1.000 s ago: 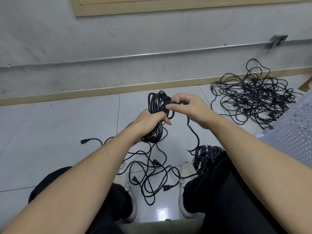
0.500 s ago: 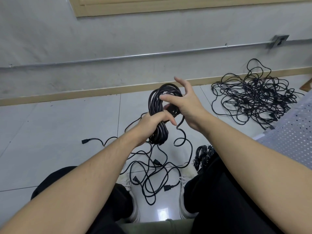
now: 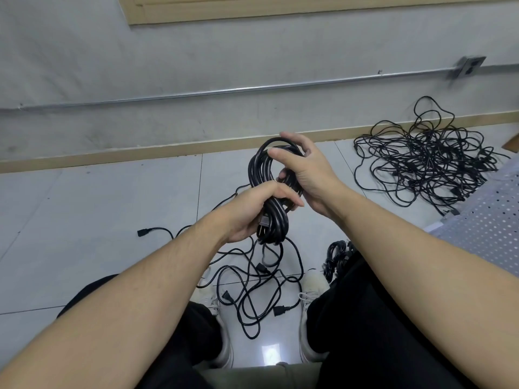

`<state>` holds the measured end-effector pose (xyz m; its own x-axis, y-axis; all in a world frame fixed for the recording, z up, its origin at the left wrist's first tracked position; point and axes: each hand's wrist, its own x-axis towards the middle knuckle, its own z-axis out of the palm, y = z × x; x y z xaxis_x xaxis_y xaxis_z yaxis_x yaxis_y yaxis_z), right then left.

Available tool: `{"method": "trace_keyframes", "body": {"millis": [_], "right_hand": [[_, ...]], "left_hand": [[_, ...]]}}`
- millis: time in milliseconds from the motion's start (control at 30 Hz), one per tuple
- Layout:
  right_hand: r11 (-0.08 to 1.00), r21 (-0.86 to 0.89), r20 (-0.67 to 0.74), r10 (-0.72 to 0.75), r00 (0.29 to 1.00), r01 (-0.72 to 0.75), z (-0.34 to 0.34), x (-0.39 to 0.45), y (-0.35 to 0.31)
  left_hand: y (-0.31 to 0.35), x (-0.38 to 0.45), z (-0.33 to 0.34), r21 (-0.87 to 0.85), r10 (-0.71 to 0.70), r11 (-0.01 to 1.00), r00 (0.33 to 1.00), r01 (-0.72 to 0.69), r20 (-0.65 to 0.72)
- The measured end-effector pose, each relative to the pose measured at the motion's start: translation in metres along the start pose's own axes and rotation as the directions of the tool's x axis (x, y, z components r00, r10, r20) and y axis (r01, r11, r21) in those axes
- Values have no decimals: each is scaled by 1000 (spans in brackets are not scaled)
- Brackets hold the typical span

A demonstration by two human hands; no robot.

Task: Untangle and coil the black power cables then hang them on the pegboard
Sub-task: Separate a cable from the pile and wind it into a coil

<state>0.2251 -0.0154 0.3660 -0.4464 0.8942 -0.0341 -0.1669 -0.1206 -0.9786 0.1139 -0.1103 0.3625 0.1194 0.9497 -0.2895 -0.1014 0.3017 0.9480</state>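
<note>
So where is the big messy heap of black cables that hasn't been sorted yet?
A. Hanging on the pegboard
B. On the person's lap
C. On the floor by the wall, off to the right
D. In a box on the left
C: the tangled heap lies on the floor tiles by the wall at the right, while both hands hold the coiled cable.
</note>
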Motion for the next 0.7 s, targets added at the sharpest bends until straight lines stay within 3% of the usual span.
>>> {"method": "trace_keyframes", "body": {"millis": [100,167,267,333,400,500,633,700], "right_hand": [[993,-4,20,117,993,-117,1,1,2],[979,-49,153,201,967,-196,-1,-1,10],[961,-234,451,242,859,-148,-5,-8,27],[901,-415,517,351,781,-131,-7,-13,33],[819,-555,476,458,751,-148,-11,-16,34],[739,-662,399,490,775,-126,-21,-17,33],[781,-617,450,448,772,-93,-26,-14,23],[813,-580,458,381,803,-55,-23,-14,20]], "left_hand": [[4,2,-1,-111,52,992,998,-55,-28],[12,5,-2,-290,139,944,987,-155,-75],[28,5,-8,-472,170,845,963,-252,-209],[33,5,-16,-523,174,794,941,-309,-292],[34,5,-26,-475,156,802,894,-362,-419],[32,6,-45,-317,85,882,779,-350,-622],[22,6,-74,-89,-7,989,577,-114,-816],[17,7,-78,89,64,996,579,15,-813]]}}
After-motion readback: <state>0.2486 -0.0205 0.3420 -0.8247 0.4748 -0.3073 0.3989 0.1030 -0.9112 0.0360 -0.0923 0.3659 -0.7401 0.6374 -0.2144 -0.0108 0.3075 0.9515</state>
